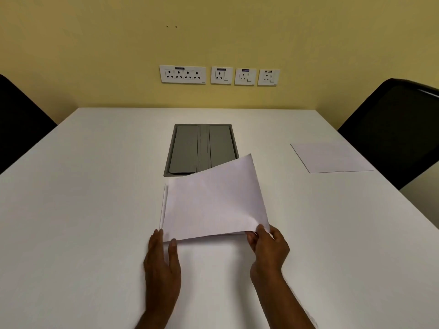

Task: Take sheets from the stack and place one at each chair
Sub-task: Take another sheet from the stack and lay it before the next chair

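Observation:
A white sheet (213, 200) is lifted at its near right corner, pinched by my right hand (267, 248), and tilts up over the stack (164, 205), whose left edge shows beneath it. My left hand (161, 260) lies flat at the stack's near left corner with its fingertips on the paper. Another single sheet (330, 157) lies flat on the white table (95, 186) in front of the black chair (392, 129) on the right. A second black chair (19, 124) stands at the left with no paper before it.
A grey recessed cable box (202, 148) with two lids sits in the table's middle, just beyond the stack. The yellow wall behind carries a row of white socket plates (218, 76). The table's far edge meets the wall.

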Demonstrator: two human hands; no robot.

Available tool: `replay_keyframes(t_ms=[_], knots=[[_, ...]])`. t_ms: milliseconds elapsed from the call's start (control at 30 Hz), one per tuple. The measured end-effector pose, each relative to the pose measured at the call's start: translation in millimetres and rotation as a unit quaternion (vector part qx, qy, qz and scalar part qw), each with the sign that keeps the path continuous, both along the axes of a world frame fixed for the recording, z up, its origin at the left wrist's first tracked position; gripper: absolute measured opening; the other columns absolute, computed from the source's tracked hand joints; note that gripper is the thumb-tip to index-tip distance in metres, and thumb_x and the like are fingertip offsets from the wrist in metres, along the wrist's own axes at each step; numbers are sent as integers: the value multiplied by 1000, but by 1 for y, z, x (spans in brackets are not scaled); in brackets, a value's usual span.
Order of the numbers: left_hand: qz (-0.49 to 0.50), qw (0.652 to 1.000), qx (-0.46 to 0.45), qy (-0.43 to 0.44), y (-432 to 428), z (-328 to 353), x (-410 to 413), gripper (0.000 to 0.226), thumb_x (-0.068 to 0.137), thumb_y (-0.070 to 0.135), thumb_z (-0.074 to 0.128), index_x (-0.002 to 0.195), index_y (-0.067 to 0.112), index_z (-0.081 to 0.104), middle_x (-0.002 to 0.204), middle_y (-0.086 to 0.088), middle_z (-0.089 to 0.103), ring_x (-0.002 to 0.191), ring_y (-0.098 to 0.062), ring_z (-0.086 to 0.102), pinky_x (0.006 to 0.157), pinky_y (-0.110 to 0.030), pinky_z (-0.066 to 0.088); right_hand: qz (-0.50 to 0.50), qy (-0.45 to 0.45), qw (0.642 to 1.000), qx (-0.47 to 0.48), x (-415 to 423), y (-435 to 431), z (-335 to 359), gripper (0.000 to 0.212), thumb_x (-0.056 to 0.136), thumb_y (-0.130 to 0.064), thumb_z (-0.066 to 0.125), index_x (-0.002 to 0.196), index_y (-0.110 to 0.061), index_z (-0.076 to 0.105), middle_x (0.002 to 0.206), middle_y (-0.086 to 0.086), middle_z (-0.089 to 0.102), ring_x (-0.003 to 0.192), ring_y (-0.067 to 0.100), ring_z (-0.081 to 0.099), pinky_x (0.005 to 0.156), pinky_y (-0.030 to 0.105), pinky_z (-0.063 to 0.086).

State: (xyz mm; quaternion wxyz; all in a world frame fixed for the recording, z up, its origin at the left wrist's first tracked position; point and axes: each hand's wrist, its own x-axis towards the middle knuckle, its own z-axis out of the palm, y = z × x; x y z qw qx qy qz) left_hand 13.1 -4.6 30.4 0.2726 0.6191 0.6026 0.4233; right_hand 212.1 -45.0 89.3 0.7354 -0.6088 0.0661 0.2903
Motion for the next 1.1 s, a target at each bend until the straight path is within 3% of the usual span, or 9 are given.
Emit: replay_keyframes(t_ms=[100, 200, 333, 433, 600, 733, 867, 1100], knots=[[77, 982, -88, -145, -11, 40, 18, 67, 94, 54, 47, 152, 23, 34, 156, -4, 42, 140, -27, 44, 110, -36, 38, -7, 49, 998, 23, -5, -23, 9, 16, 89, 0, 66, 105, -1, 68, 99, 18, 72, 63, 20, 73, 60, 24, 60], [114, 953, -132, -246, -9, 69, 21, 67, 95, 45, 59, 152, 20, 33, 155, -3, 42, 137, -24, 46, 103, -30, 36, -13, 77, 996, 34, -8, -49, 23, 20, 90, 2, 66, 109, 1, 66, 96, 19, 72, 63, 22, 73, 60, 25, 61], [123, 934, -148, -301, -19, 101, 8, 57, 90, 14, 71, 142, 17, 48, 145, -5, 55, 126, -22, 56, 107, -40, 44, -14, 87, 995, 42, -11, -90, 48, 22, 90, 1, 65, 112, 0, 66, 98, 18, 73, 66, 22, 74, 62, 26, 61], [102, 918, -160, -347, -41, 132, 6, 41, 88, -5, 66, 126, 11, 62, 122, -8, 67, 106, -22, 65, 95, -34, 48, -20, 86, 995, 49, -13, -122, 71, 21, 91, 0, 64, 112, -1, 65, 96, 16, 72, 65, 23, 73, 56, 24, 60], [46, 910, -175, -373, -92, 180, 8, 38, 87, -10, 64, 117, 14, 68, 116, -12, 71, 102, -25, 68, 92, -36, 52, -31, 45, 997, 53, -6, -181, 109, 20, 93, -5, 63, 112, 1, 64, 100, 13, 70, 76, 26, 71, 54, 21, 58], [-1, 900, -208, -384, -133, 207, 12, 39, 89, -12, 61, 123, 6, 66, 120, -13, 69, 100, -24, 68, 90, -36, 53, -37, 24, 997, 64, -1, -232, 134, 21, 94, -2, 61, 114, 0, 62, 108, 15, 69, 84, 24, 72, 62, 27, 61], [-31, 883, -242, -401, -173, 221, 14, 41, 90, -12, 59, 129, 1, 62, 125, -15, 67, 110, -29, 66, 93, -38, 52, -54, 47, 994, 87, -1, -288, 149, 25, 92, 4, 57, 115, -3, 63, 108, 14, 70, 90, 28, 73, 63, 28, 61], [-90, 869, -281, -397, -233, 238, 20, 41, 91, -13, 56, 130, 0, 61, 123, -14, 66, 108, -28, 65, 95, -38, 50, -123, 100, 981, 110, -21, -373, 155, 18, 93, 4, 57, 108, -3, 65, 108, 18, 71, 93, 36, 70, 64, 33, 62]])
